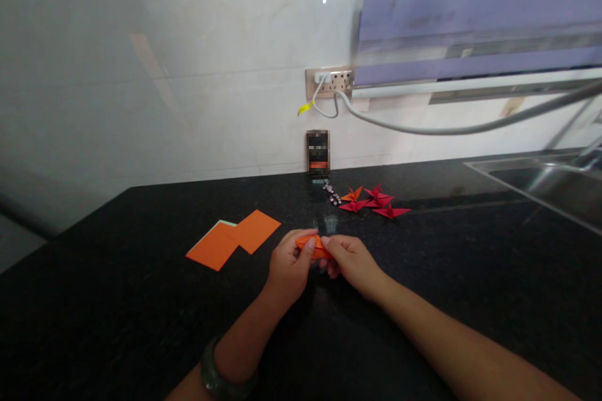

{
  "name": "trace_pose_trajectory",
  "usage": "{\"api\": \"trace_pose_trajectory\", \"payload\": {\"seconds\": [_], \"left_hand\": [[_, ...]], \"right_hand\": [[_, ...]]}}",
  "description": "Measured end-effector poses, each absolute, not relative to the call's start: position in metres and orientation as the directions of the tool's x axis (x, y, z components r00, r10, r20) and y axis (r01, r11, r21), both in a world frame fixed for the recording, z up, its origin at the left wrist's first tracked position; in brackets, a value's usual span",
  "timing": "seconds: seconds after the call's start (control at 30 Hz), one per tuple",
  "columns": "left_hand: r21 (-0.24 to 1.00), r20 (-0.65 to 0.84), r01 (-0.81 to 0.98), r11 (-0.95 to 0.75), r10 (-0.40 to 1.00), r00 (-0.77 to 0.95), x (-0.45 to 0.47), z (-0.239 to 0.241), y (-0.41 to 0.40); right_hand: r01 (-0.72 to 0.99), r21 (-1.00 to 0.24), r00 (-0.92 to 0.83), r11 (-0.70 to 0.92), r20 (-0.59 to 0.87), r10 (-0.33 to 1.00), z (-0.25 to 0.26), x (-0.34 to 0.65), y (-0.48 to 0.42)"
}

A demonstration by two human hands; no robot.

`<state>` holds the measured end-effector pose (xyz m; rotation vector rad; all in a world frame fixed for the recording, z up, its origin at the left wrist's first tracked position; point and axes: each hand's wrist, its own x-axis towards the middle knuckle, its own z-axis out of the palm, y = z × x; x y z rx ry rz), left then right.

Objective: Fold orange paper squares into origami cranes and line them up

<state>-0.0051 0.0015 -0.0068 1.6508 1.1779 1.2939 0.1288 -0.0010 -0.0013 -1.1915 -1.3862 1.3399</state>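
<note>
Both hands hold one small piece of folded orange paper (320,249) just above the dark countertop. My left hand (290,265) pinches its left end, thumb on top. At the right end, the thumb and fingers of my right hand (353,260) are closed on the same paper. The fingers hide much of its folds, so its exact shape is unclear. To the left lie flat orange paper squares (258,231), overlapping, with a pale edge showing beneath. Beyond my right hand sit several red folded paper cranes (391,212) and an orange paper crane (352,195).
A phone-like dark device (318,153) leans against the wall, with a beaded strap (334,198) in front of it. Above are a wall socket (329,82) and a grey cable (423,130). A metal sink (555,185) is set in the black countertop (141,326) at right.
</note>
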Motion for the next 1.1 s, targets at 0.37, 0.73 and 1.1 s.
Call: {"api": "trace_pose_trajectory", "payload": {"seconds": [0.37, 0.73, 1.1], "left_hand": [[0.925, 0.272, 0.269, -0.267, 0.962, 0.02, -0.0052, 0.0013, -0.0007], [0.987, 0.116, 0.108, -0.117, 0.993, 0.009, -0.0025, -0.0055, 0.0019], [0.9, 0.295, 0.336, -0.277, 0.956, -0.003, -0.0055, -0.0022, 0.0004]], "right_hand": [[0.106, -0.994, -0.236, -0.017, -0.042, 0.971, 0.0006, 0.1318, -0.0018], [0.227, -0.971, -0.202, 0.081, 0.035, 0.979, -0.0007, 0.1313, -0.0031], [0.35, -0.911, -0.156, 0.219, 0.174, 0.972, -0.0036, 0.1359, -0.0013]]}}
